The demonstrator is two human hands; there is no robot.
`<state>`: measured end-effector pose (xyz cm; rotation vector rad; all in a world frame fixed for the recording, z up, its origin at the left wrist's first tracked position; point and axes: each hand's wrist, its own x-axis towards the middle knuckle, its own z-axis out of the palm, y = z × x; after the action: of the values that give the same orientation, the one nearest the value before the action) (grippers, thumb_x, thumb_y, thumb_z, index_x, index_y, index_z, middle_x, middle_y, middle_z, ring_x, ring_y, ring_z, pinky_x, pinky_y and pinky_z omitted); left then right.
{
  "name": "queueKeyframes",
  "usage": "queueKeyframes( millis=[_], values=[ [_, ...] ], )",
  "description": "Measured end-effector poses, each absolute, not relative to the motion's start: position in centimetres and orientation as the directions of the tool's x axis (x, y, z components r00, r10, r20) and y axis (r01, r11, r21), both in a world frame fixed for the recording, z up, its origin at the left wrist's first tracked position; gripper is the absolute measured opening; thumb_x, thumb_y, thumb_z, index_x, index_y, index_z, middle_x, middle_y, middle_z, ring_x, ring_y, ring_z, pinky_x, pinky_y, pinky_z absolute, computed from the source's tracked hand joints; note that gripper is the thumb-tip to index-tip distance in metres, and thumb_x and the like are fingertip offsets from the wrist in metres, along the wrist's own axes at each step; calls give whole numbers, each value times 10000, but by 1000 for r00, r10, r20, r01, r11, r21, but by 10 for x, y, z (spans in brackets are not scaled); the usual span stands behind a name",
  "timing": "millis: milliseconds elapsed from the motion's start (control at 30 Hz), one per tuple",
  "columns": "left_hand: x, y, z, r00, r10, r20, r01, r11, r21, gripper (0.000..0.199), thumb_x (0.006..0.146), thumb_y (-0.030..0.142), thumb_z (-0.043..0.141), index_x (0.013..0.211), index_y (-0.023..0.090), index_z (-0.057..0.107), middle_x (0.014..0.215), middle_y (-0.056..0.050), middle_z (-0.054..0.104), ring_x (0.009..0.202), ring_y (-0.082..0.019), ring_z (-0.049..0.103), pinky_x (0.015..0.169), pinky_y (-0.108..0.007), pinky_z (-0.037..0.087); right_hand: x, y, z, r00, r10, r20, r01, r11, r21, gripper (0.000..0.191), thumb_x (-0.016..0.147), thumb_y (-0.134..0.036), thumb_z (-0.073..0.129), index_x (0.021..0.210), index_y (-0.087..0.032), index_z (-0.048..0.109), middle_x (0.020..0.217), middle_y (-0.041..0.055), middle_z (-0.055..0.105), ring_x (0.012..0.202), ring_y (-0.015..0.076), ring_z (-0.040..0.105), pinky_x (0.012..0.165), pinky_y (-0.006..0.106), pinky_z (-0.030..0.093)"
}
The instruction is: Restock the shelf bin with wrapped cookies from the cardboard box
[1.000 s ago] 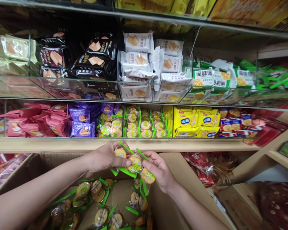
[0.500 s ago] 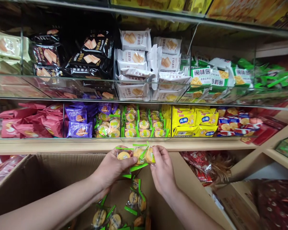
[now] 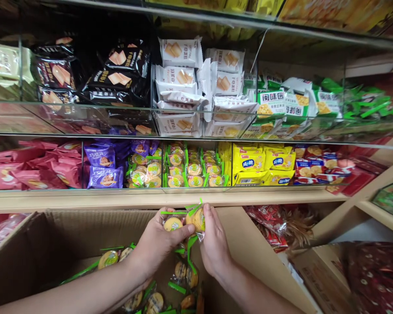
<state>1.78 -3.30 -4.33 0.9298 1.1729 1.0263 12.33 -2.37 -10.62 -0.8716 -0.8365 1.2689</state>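
Evidently, our left hand [image 3: 157, 242] and right hand [image 3: 215, 245] clamp biscuit packets [image 3: 173, 224] just below frame centre, whose probably light, brittle contents and slippery film suggest gripping the sealed ends [image 3: 173, 213] gently.

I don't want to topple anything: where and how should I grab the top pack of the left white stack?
Probably pinch the top pack by its crimped right end, coming from the front. That end looks free, jutting toward the gap beside it, and the pack sits above the glass lip.

Cookie pkts [image 3: 173, 223] part hid by fingers [image 3: 182, 234], box [image 3: 94, 233] cut off @ btm.
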Motion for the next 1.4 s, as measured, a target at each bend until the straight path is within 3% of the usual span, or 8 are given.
queueKeyframes(
  millis=[200, 400, 600, 833, 933, 1100, 1233, 1400],
  values=[
    [17, -35, -40, 138, 949, -284, -78, 297, 952, 506, 434, 238, 801, 812, 190, 468, 628, 32, 625, 538, -118, 582, 508, -212, 450, 133, -20, -97, 239, 963, 124, -261, 187, -947, 318, 799, -525, 430, 741, -215, 465, 669, -18, 485, 628, 122, 459, 585, 228, 392],
    [16, -34, -43, 102, 944, -313, -80, 321, 944, 543, 464, 223, 789, 889, 194, 453, 642, 34, 623, 556, -116, 585, 546, -222, 466, 132, -23, -101, 135, 978, 161, -260, 192, -946, 301, 840, -498, 368, 844, -211, 462, 764, -6, 492, 702, 123, 476, 641, 233, 405],
    [10, -31, -40, 108, 945, -308, -104, 319, 942, 463, 551, 275, 749, 900, 203, 452, 693, 35, 619, 641, -131, 605, 642, -259, 481, 142, -21, -91, -97, 939, 329, -257, 296, -920, 293, 765, -339, 577, 992, -216, 439, 878, 3, 542, 804, 129, 516, 717, 241, 420],
    [2, -20, -37, 35, 953, -300, -72, 302, 951, 423, 564, 259, 729, 891, 195, 468, 623, 45, 603, 607, -135, 605, 627, -262, 480, 169, -10, -87, -93, 969, 231, -116, 220, -969, 378, 701, -334, 635, 1025, -197, 497, 896, 43, 573, 717, 151, 557, 617, 273, 471],
    [0, -16, -35, 22, 958, -285, -76, 285, 955, 437, 545, 256, 741, 875, 204, 459, 643, 40, 617, 617, -138, 614, 608, -246, 476, 180, -8, -82, -72, 944, 323, -112, 314, -943, 384, 730, -290, 612, 1071, -228, 448, 1012, 58, 557, 832, 164, 557, 704, 297, 472],
    [-1, -16, -33, 122, 956, -266, -32, 272, 962, 454, 548, 247, 735, 907, 210, 460, 704, 31, 633, 588, -116, 591, 574, -229, 466, 184, -13, -78, -370, 852, 370, -50, 380, -924, 344, 684, -246, 671, 999, -246, 531, 1111, 53, 456, 1057, 197, 457, 775, 277, 441],
    [1, -20, -34, 155, 951, -269, -3, 272, 962, 455, 522, 218, 742, 892, 206, 478, 681, 49, 615, 559, -97, 561, 546, -206, 442, 179, -13, -88, -343, 885, 314, -87, 303, -949, 525, 648, -252, 704, 1109, -282, 454, 1011, 31, 466, 787, 126, 518, 642, 240, 439],
    [3, -25, -34, 168, 941, -293, -74, 309, 948, 453, 526, 246, 751, 884, 207, 475, 687, 51, 619, 581, -102, 574, 562, -209, 445, 175, -7, -93, -227, 890, 394, -161, 365, -917, 279, 664, -238, 690, 907, -243, 553, 936, 10, 486, 772, 118, 497, 634, 223, 420]
  ],
)
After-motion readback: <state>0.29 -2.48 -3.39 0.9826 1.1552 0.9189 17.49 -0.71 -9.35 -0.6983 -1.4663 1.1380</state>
